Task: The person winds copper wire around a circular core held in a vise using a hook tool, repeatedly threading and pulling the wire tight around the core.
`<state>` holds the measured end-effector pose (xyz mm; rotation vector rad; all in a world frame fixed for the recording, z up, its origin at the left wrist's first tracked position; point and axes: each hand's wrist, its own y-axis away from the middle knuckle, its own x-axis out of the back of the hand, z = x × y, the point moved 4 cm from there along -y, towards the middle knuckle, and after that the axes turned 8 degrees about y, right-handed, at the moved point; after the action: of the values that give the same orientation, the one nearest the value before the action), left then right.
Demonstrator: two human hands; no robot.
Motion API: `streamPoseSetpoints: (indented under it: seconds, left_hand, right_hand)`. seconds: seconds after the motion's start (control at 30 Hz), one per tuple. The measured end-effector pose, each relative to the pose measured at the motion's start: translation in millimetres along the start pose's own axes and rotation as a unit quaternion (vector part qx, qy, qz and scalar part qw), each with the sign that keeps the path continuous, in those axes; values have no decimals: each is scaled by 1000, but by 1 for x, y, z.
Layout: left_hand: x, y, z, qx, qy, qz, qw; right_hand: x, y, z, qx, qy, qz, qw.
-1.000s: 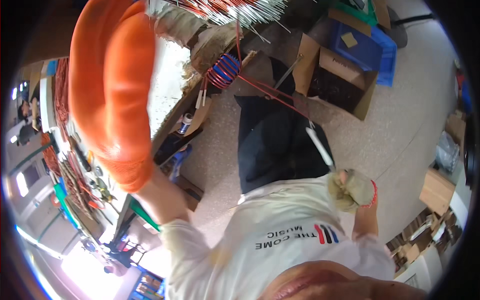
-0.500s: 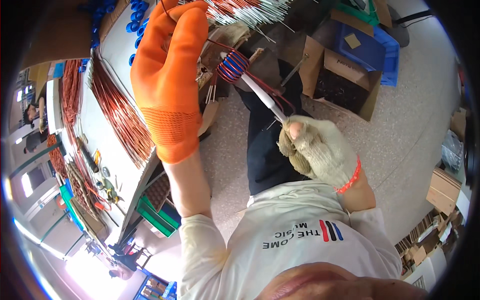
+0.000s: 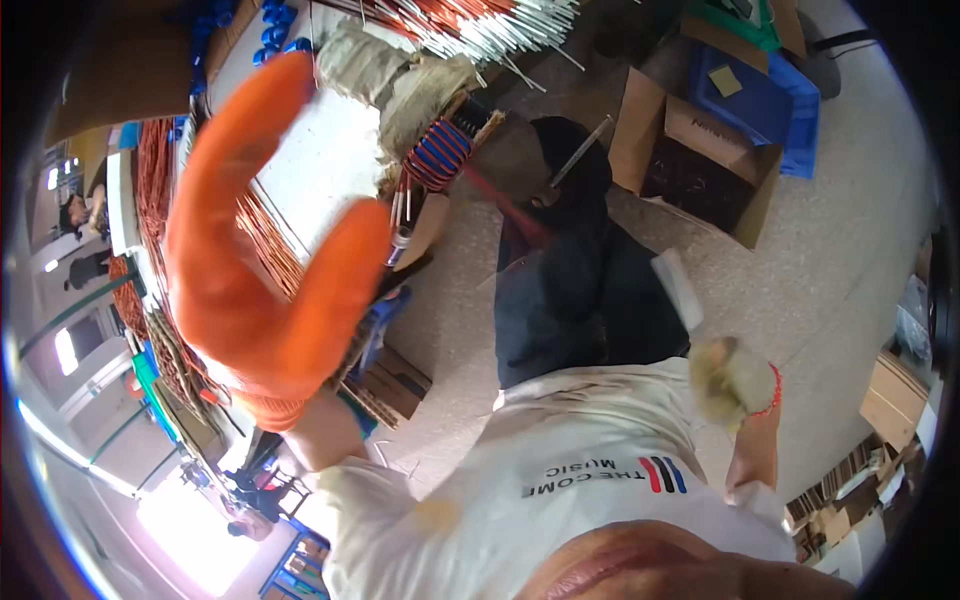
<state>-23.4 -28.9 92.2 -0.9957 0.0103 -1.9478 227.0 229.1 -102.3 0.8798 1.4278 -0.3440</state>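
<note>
A blue ring core wound with reddish copper wire (image 3: 438, 155) sits against a cloth-wrapped holder (image 3: 425, 98) at the bench's edge. Blurred wire ends (image 3: 512, 212) trail from it over my dark trousers. My left hand (image 3: 262, 235), in an orange glove, is left of the coil with thumb and fingers spread wide and nothing between them. Down at the right, beside my shirt, my right hand (image 3: 735, 380) wears a grey knit glove with bare fingertips. It is smeared by motion, closed around a white rod (image 3: 679, 288) that points up and away from the coil.
Bundles of copper wires (image 3: 270, 235) and pale-tipped wires (image 3: 510, 30) lie on the white bench, with blue rings (image 3: 275, 35) at its far side. An open cardboard box (image 3: 700, 175) and a blue crate (image 3: 760, 100) stand on the floor to the right.
My left hand has come down and left, opening from the wire. My right hand has pulled the white rod out of the coil, down and right. The coil now rests at the holder.
</note>
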Motion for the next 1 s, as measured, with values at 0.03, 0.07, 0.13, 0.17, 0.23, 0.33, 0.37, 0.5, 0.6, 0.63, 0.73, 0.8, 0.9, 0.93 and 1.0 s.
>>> streamPoseSetpoints:
  seconds: [0.03, 0.07, 0.13, 0.17, 0.23, 0.33, 0.37, 0.5, 0.6, 0.63, 0.73, 0.8, 0.9, 0.93, 1.0]
  left_hand:
    - [-8, -5, 6, -4, -40, -54, 998]
    - [-15, -9, 11, -13, -78, -106, 991]
    - [-26, -17, 12, -60, -132, -150, 978]
    - [-27, -18, 15, -81, -146, -152, 974]
    - [-27, -16, 17, -95, -187, -156, 965]
    - [-36, -16, 19, -73, -195, -154, 966]
    - [-37, -19, 20, -50, -179, -138, 973]
    - [-46, -16, 17, -70, -203, -116, 970]
    - [-44, -10, 16, -50, -197, -79, 976]
    - [-42, -7, 15, -38, -197, -68, 977]
    - [-49, -13, 15, -29, -175, -23, 984]
    - [-43, -16, 20, -21, -208, -31, 978]
    - [-42, -16, 27, -4, -245, -32, 969]
    - [-46, -21, 31, -5, -256, -40, 966]
    - [-53, -30, 46, 19, -303, -59, 951]
  right_hand:
    - [23, 24, 6, 68, 38, 90, 993]
    - [38, 42, 12, 137, 74, 175, 972]
    - [31, 25, 4, 287, 260, 314, 867]
    - [0, -10, -3, 357, 394, 366, 764]
    - [-55, -67, -23, 387, 499, 340, 697]
    - [-121, -119, -52, 429, 600, 282, 614]
    - [-130, -127, -58, 542, 591, 240, 547]
    - [-114, -118, -90, 498, 691, 194, 487]
    - [-124, -117, -140, 474, 827, 129, 272]
    - [-127, -126, -154, 497, 843, 83, 187]
    - [-166, -114, -179, 449, 872, 74, 183]
    - [-186, -122, -182, 431, 878, 59, 201]
    - [-133, -107, -163, 422, 778, 145, 442]
    - [-99, -89, -149, 401, 699, 194, 559]
    - [-40, -63, -97, 323, 514, 231, 761]
